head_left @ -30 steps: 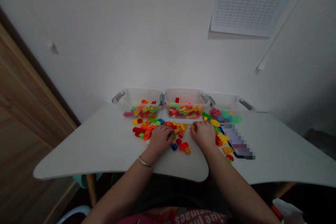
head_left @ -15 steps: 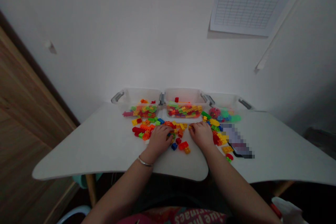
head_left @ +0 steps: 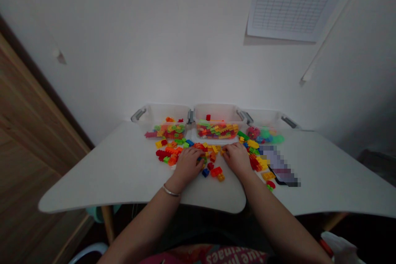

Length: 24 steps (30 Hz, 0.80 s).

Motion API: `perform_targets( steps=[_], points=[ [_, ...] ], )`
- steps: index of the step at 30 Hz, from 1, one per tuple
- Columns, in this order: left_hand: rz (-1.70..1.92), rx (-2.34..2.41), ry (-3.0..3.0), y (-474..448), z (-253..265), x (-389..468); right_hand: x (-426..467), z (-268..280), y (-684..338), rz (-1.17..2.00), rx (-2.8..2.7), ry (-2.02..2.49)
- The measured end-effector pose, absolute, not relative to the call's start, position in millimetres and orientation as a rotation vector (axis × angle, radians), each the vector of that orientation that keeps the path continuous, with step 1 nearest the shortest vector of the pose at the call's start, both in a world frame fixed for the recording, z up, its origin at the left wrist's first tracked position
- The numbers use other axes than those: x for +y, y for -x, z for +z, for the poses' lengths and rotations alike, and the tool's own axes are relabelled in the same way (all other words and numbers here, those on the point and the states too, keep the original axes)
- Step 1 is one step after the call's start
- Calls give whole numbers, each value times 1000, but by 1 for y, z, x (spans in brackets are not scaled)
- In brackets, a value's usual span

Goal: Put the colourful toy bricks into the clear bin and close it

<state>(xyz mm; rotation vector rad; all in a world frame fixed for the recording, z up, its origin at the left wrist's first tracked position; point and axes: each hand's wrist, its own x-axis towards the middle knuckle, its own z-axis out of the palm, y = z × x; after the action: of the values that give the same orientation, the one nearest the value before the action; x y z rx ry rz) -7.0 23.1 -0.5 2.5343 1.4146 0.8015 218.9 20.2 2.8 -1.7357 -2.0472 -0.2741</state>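
Observation:
My left hand (head_left: 188, 164), a silver bangle at its wrist, curls closed over the pile of toy building blocks. Part of a yellow-green block (head_left: 203, 159) shows at its fingertips, the rest hidden by the fingers. To the right, my right hand (head_left: 239, 159) pinches a small yellow block (head_left: 223, 152) at the pile's edge. Between the hands lie an orange block (head_left: 212, 157), a dark red block (head_left: 210, 166), a blue block (head_left: 206, 172) and a red-orange block (head_left: 216, 171). Red and orange blocks (head_left: 173, 153) spread left of my left hand.
Three clear bins stand against the wall: a left bin (head_left: 163, 111) and a middle bin (head_left: 216, 111) with blocks, and a right bin (head_left: 267, 116) with coloured pieces. A blurred phone (head_left: 278, 165) lies right of more yellow blocks (head_left: 261, 163) on the white table (head_left: 123, 173).
My right hand has shifted very slightly, and more of the yellow block shows at its fingertips. My left hand and the surrounding blocks stay in place.

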Motion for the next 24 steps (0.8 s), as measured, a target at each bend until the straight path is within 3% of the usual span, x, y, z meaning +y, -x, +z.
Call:
perform_targets(
  steps=[9, 24],
  points=[
    [784, 1415, -2543, 7, 0, 23, 29, 4, -224, -133, -1578, 1401],
    [754, 1416, -2524, 6, 3, 24, 83, 78, -237, -145, -1302, 1363]
  ],
)
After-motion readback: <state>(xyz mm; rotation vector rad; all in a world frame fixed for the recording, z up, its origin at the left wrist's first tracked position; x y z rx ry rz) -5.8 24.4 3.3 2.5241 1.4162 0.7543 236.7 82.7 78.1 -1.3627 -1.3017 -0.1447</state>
